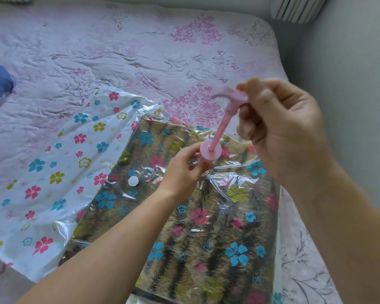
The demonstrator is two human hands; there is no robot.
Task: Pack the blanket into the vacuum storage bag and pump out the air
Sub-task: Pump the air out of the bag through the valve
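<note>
Above the bag (pixel 53 150), left hand (pixel 181 172) grips pump (pixel 209 152), right hand (pixel 281 130) its handle (pixel 228 96).

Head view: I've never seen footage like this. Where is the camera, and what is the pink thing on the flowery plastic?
No robot here: one camera sits on a person's head and looks down at their own hands. Below is a bed with a pink floral sheet. On it lies a clear, flower-printed vacuum bag with a brown blanket inside. The pink thing is a pump standing on the bag: the left hand holds its barrel, the right hand grips its handle, rod drawn out. A white cap lies on the bag beside the left hand.
</note>
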